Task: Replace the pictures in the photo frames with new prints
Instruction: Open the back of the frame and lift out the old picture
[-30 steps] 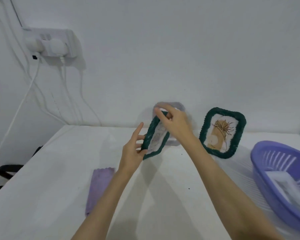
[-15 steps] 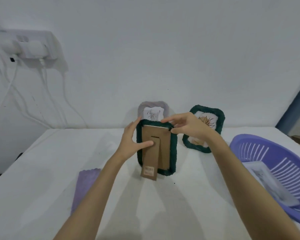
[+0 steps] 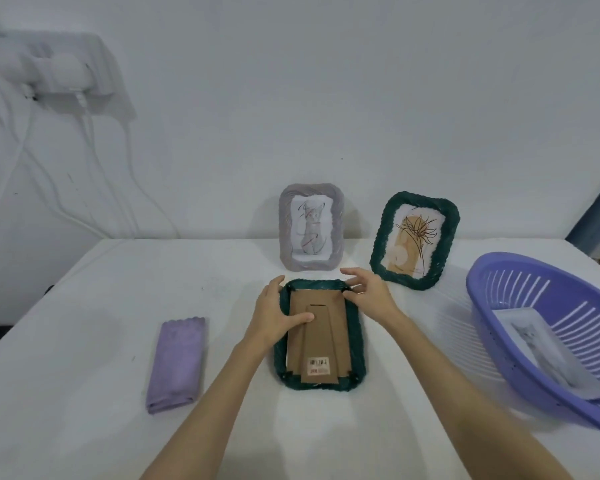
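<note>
A dark green photo frame (image 3: 358, 341) lies face down on the white table (image 3: 84, 358), its brown cardboard back (image 3: 331, 341) with folded stand facing up. My left hand (image 3: 274, 315) grips the frame's left edge, thumb pressed on the cardboard. My right hand (image 3: 369, 294) rests with spread fingers at the frame's top right corner. Behind, a grey frame (image 3: 286, 237) with a line drawing and a second green frame (image 3: 450, 220) with a plant picture lean against the wall. A print (image 3: 541, 344) lies in the purple basket (image 3: 473, 296).
A folded purple cloth (image 3: 179, 362) lies on the table to the left of the frame. The basket sits at the right edge. A wall socket (image 3: 56, 71) with white cables hanging down is at the upper left.
The green frame was held upright and turned so its back faces me, then laid face down on the table. Both hands came down with it.
</note>
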Available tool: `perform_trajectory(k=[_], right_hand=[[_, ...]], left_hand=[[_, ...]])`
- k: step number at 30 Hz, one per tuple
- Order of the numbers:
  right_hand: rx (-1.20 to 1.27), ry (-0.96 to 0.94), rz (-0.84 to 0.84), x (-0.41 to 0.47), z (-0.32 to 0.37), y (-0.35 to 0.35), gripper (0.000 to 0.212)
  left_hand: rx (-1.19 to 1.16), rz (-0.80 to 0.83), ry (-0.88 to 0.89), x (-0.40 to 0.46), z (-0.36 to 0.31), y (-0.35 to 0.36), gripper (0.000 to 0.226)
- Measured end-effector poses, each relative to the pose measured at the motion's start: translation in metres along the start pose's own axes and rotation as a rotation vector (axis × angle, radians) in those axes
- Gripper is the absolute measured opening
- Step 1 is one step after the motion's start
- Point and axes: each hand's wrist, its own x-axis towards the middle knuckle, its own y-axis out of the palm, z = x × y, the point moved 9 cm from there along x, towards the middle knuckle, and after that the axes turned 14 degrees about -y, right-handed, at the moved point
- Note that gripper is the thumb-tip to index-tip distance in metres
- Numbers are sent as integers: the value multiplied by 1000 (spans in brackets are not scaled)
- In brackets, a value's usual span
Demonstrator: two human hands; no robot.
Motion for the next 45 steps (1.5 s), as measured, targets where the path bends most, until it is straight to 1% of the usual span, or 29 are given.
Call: perform_trajectory(k=[3, 7, 8, 11, 14, 19, 22, 27, 33, 37, 39, 42, 44, 45], right_hand=[[14, 40, -46, -2, -14, 10, 42], [-4, 14, -93, -3, -18, 13, 36], [-32, -9, -111, -4, -16, 12, 34], [-173, -120, -158, -15, -7, 11, 28], [-267, -193, -147, -29, -3, 19, 30], [-377, -181, -73, -30, -2, 30, 34], [-404, -173, -70, -30, -1, 32, 34], [-489, -152, 67, -20, -5, 40, 39], [-566, -97, 204, -8, -9, 43, 43], [-515, -77, 199, -13, -7, 40, 46], [-416, -74, 166, -25, -7, 36, 48], [-252, -84, 98, -56, -2, 24, 55], [-231, -117, 84, -79, 6, 17, 63], [-244, -131, 97, -89, 10, 15, 70]], left_hand=[[79, -39, -19, 0, 11, 2, 96], [188, -137, 84, -7, 12, 2, 76], [228, -164, 108, -10, 12, 3, 74], [352, -261, 159, -16, 12, 3, 83], [437, -292, 167, -17, 12, 3, 84], [493, -322, 176, -16, 10, 2, 79], [519, -321, 169, -16, 12, 3, 79], [560, -270, 152, -11, 12, 6, 85], [612, -268, 139, -6, 9, 4, 89], [615, -237, 129, -8, 9, 3, 91], [543, -193, 141, -14, 11, 2, 89], [336, -53, 162, -32, 18, 4, 90], [289, 41, 167, -48, 24, 6, 96], [298, 83, 169, -55, 27, 9, 99]])
